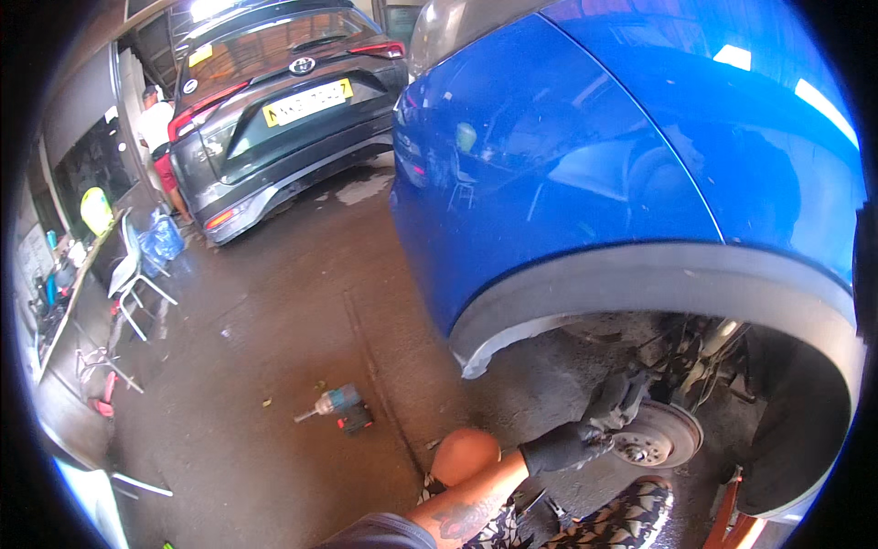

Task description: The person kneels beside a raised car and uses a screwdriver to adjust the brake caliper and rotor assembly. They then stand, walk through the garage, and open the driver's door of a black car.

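Observation:
My left hand point(562, 448), in a black glove, reaches across my knee to the wheel hub of a raised blue car. Its fingers are closed at the lower edge of a grey brake caliper point(617, 400), beside the brake disc point(672, 435). The disc is bare, with a worn, brownish face and a hub with holes at its centre. Behind it run suspension parts point(704, 366) inside the dark wheel arch. My right hand does not show. Something dark with a pale edge point(546, 508) lies between my patterned trouser legs, too unclear to name.
A teal cordless impact wrench point(340, 403) lies on the concrete floor to the left. The blue car's fender point(585, 183) overhangs the work. An orange-red stand point(727, 512) is at lower right. A grey car point(283, 110), chairs point(133, 261) and a person point(157, 128) are farther off.

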